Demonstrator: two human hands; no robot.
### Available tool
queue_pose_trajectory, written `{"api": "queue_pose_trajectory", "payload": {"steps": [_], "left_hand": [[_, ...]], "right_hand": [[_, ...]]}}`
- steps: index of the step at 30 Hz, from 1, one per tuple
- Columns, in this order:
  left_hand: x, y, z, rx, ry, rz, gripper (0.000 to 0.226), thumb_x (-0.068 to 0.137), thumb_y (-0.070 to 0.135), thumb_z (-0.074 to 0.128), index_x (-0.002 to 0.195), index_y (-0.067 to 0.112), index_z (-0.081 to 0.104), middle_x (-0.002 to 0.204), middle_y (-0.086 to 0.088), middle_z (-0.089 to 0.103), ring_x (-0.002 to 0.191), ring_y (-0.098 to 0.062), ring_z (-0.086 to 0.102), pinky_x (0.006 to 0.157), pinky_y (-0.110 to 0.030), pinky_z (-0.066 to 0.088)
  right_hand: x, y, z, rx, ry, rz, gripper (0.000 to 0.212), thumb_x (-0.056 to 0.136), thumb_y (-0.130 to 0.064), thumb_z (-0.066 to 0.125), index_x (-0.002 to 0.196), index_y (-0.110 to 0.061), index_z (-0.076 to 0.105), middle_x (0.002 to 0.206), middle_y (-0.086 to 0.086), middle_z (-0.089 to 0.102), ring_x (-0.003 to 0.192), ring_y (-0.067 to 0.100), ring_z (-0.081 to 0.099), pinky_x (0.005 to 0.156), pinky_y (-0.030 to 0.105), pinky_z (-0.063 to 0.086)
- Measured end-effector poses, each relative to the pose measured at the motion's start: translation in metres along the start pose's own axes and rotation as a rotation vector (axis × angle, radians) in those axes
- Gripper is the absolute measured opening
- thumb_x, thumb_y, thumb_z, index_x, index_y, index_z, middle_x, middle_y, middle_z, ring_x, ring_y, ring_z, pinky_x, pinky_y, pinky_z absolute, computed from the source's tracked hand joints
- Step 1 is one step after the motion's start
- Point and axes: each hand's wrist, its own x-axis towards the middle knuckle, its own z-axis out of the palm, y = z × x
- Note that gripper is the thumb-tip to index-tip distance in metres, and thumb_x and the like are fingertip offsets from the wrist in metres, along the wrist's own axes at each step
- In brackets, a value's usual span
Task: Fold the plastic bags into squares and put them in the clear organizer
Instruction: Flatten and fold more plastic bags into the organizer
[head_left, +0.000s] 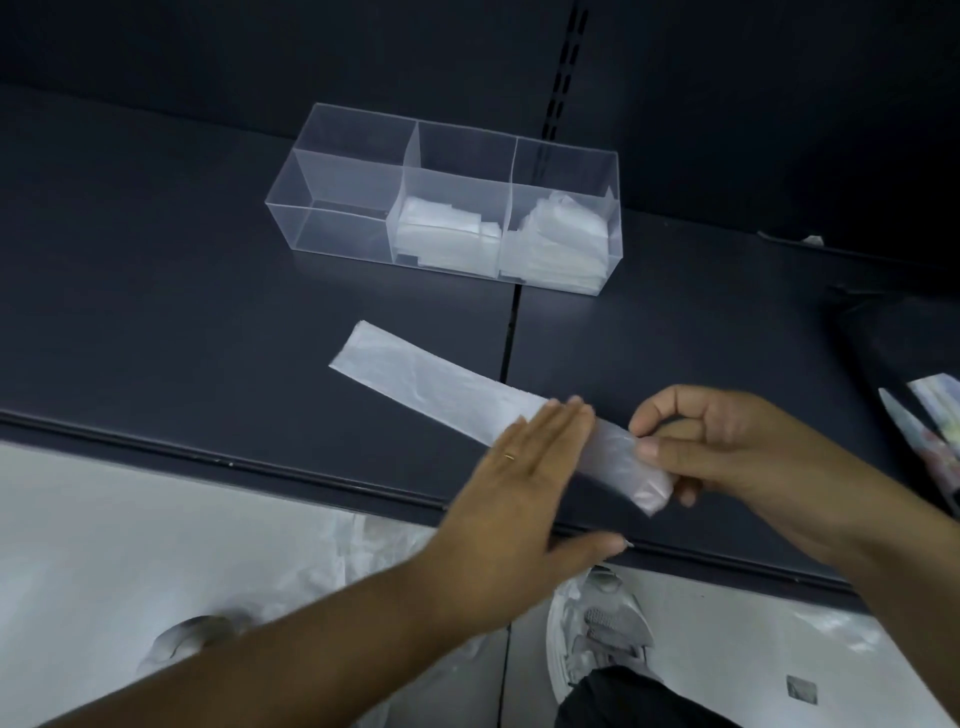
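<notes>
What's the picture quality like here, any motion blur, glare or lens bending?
Head view: the left hand is smeared by motion, the right hand and bag strip look sharper; head view: the clear organizer shows soft sheen, no harsh glare; head view: the dark shelf reads dim against the bright floor, and the slotted upright leans, a wide-lens effect.

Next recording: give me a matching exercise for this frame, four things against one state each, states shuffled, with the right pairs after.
Things
1. left hand
2. right hand
3. organizer's left compartment
4. organizer's right compartment

States
A. holds a pile of folded bags
B. pinches the near end of the bag strip
C. holds no bags
D. lies flat on the bag strip, fingers straight

Pairs: 1-D, 2-B, 3-C, 4-A
</notes>
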Motion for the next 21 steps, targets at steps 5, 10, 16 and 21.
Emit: {"api": "queue_pose_trajectory", "payload": {"steps": [5,10,16,21], "left_hand": [[0.006,0.035,-0.017,-0.627,0.268,-0.167,0.026,0.095,0.024,0.058,0.12,0.025,0.067,0.106,0.006,0.071,0.103,-0.005,0.063,0.092,-0.027,0.05],[0.016,0.029,-0.05,-0.989,0.251,-0.253,0.023,0.091,0.027,0.054,0.096,0.021,0.075,0.089,0.014,0.073,0.09,0.004,0.066,0.082,-0.007,0.045],[0.03,-0.019,-0.062,-1.224,0.29,-0.576,0.023,0.097,0.02,0.049,0.107,0.012,0.069,0.107,-0.009,0.073,0.103,-0.019,0.068,0.094,-0.033,0.052],[0.035,-0.071,-0.075,-1.117,0.417,-0.813,0.016,0.096,0.02,0.057,0.097,0.007,0.067,0.096,-0.009,0.073,0.083,-0.013,0.072,0.072,-0.025,0.057]], "right_hand": [[0.001,-0.024,0.006,-0.049,-0.026,-0.178,0.023,0.086,-0.044,0.066,0.081,-0.021,0.068,0.071,0.009,0.07,0.054,0.012,0.059,0.05,0.017,0.044],[0.051,-0.006,0.007,-0.035,-0.154,-0.215,0.066,0.088,-0.066,0.02,0.12,-0.025,0.06,0.089,-0.011,0.069,0.057,0.015,0.042,0.061,0.021,0.04],[0.084,0.018,0.035,-0.149,-0.263,-0.145,0.025,0.086,-0.052,0.061,0.088,-0.028,0.067,0.067,-0.003,0.06,0.057,0.009,0.05,0.058,0.023,0.043],[0.097,0.023,0.044,-0.21,-0.033,-0.067,0.013,0.087,-0.012,0.067,0.098,-0.018,0.064,0.069,-0.004,0.069,0.042,0.006,0.046,0.039,0.019,0.036]]}}
